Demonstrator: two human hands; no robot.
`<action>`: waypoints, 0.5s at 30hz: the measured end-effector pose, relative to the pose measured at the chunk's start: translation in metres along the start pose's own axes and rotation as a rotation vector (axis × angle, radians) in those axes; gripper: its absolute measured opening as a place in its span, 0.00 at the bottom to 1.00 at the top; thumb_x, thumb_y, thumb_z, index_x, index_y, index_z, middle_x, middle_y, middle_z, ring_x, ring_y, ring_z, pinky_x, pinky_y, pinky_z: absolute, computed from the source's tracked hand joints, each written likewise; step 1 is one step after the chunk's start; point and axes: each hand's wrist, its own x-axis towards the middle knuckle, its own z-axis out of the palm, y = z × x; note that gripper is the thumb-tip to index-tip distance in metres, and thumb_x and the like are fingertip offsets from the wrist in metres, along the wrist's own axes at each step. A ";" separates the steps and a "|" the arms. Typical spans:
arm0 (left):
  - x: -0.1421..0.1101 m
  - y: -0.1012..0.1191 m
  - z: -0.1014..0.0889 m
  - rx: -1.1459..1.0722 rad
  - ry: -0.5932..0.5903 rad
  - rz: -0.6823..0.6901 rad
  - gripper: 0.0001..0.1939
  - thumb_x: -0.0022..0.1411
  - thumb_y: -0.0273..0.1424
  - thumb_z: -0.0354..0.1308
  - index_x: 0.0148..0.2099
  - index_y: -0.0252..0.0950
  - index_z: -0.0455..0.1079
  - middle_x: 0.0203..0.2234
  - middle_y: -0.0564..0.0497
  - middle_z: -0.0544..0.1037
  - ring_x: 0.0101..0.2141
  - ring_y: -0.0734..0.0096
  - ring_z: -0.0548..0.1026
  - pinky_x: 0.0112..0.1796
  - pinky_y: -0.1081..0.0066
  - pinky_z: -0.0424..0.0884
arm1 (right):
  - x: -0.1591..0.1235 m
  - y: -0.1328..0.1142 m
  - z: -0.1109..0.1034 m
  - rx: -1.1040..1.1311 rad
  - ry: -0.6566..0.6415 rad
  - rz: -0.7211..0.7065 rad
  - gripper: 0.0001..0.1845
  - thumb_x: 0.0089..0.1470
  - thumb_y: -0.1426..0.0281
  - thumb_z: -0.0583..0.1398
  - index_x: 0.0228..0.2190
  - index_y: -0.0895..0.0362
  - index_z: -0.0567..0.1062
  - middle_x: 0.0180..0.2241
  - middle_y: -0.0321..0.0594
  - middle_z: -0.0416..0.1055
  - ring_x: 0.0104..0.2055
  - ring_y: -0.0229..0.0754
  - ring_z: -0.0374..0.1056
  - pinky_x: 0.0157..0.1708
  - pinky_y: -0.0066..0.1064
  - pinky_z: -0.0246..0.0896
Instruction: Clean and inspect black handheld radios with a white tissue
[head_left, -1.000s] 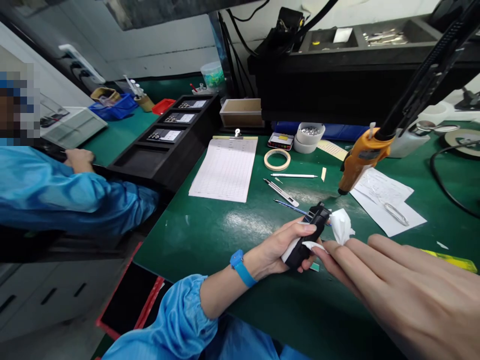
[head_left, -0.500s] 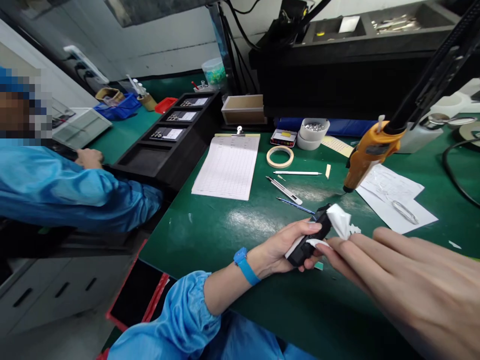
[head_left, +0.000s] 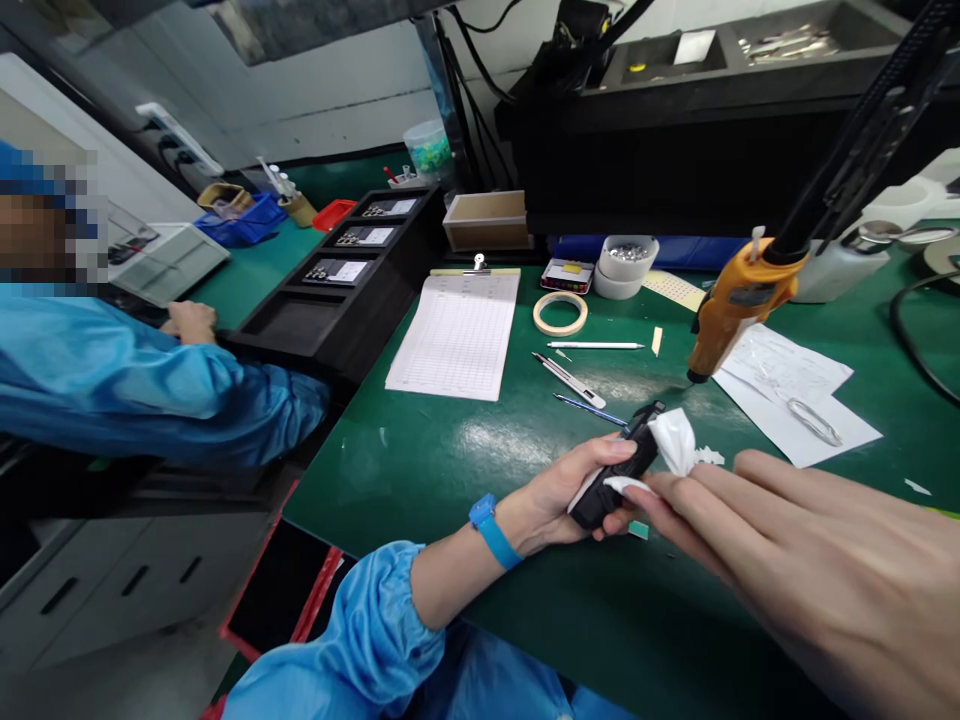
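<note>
My left hand [head_left: 571, 489] grips a small black device [head_left: 619, 467] just above the green mat [head_left: 480, 460], thumb on top. A blue band sits on that wrist. My right hand [head_left: 810, 570] reaches in from the lower right, fingers pinching a white cloth [head_left: 673, 440] pressed against the device's far end. Part of the cloth is wrapped under the device.
An orange electric screwdriver [head_left: 739, 300] hangs over the mat on the right, above white papers [head_left: 787, 395]. A clipboard [head_left: 456, 334], tape roll [head_left: 559, 313], pen and knife lie behind. A black tray rack [head_left: 330, 290] stands left, beside a co-worker's blue sleeve [head_left: 150, 390].
The view has shifted slightly. My hands stay together on the device, and the white cloth has moved a little along its end.
</note>
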 end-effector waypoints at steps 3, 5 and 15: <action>-0.001 0.002 -0.001 -0.008 -0.013 0.011 0.33 0.48 0.59 0.76 0.39 0.40 0.68 0.19 0.60 0.73 0.11 0.80 0.62 0.11 0.77 0.54 | 0.000 0.001 0.000 -0.060 0.015 -0.063 0.30 0.84 0.64 0.53 0.26 0.53 0.73 0.24 0.38 0.64 0.25 0.42 0.62 0.31 0.41 0.48; -0.001 0.002 -0.001 -0.014 -0.018 0.023 0.34 0.49 0.58 0.77 0.42 0.39 0.69 0.20 0.61 0.74 0.10 0.81 0.61 0.10 0.77 0.54 | 0.000 0.000 0.001 -0.038 0.015 -0.083 0.28 0.84 0.66 0.53 0.28 0.53 0.76 0.25 0.38 0.67 0.27 0.42 0.64 0.31 0.40 0.49; -0.007 0.006 0.001 -0.006 0.032 0.209 0.39 0.54 0.55 0.78 0.57 0.40 0.68 0.23 0.63 0.77 0.12 0.77 0.70 0.12 0.79 0.62 | 0.000 -0.002 0.005 0.022 0.044 -0.022 0.30 0.85 0.63 0.52 0.26 0.52 0.71 0.24 0.36 0.64 0.25 0.43 0.63 0.32 0.41 0.49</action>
